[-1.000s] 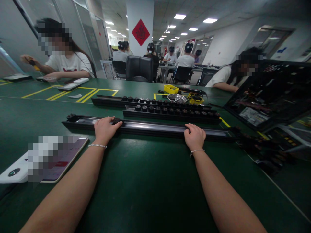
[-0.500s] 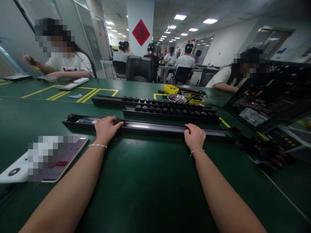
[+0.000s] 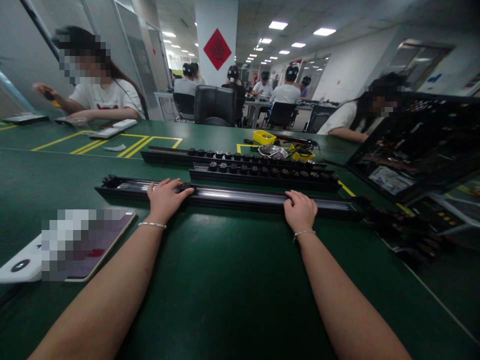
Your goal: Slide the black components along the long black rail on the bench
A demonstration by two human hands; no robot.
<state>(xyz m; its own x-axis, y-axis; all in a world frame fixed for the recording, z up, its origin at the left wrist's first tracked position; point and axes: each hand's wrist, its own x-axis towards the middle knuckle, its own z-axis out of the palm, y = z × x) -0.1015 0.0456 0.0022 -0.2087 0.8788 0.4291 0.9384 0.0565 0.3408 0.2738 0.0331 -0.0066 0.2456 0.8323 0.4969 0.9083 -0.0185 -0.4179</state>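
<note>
A long black rail point(image 3: 240, 195) with a shiny inner channel lies across the green table in front of me. My left hand point(image 3: 164, 201) is closed on a small black knob-like part point(image 3: 186, 186) sitting in the channel; its underside is hidden. My right hand point(image 3: 301, 209) grips the near wall of the rail farther right, fingers curled over the edge. Another black knob-like part point(image 3: 109, 180) sits at the rail's left end. Behind it lie two more black rails, the nearer one point(image 3: 198, 174) and the farther one point(image 3: 161, 156), each bearing a row of similar parts.
A phone point(image 3: 125, 220) and a white device point(image 3: 28, 260) lie at left. Dark parts point(image 3: 408, 230) are heaped at right beside a black open case point(image 3: 423, 145). A metal bowl point(image 3: 273, 152) and yellow bin point(image 3: 264, 137) stand behind the rails. Co-workers sit across the table.
My left hand has slid slightly to the right along the rail with the black part. My right hand stays in place.
</note>
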